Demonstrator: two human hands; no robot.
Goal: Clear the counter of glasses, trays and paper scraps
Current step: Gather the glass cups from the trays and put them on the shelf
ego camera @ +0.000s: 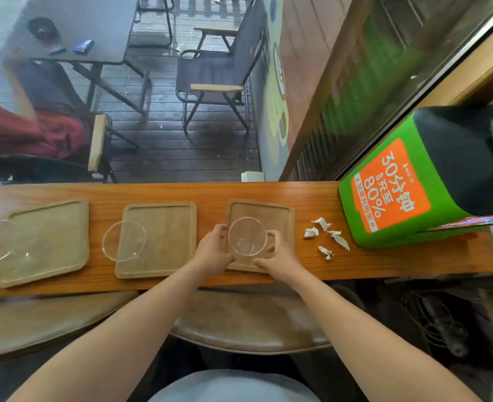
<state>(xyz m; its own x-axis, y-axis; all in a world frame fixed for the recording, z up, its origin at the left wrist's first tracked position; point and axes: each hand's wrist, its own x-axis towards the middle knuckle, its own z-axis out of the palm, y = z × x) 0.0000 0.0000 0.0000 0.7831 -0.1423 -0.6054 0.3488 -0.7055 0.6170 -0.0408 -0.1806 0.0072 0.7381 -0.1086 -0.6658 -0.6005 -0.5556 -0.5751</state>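
You are starting on the right tray (280, 211): your left hand (215, 250) and right hand (281, 256) flank the glass (247, 236) standing on it, fingers (220, 229) curled open near its sides; whether they touch is unclear. Next, close on the glass or lift the tray level so it stays put. Two more trays (164, 227) with glasses (123, 240) wait left; scraps (328, 236) lie right on the worktop (297, 192), beside a green box (399, 192).
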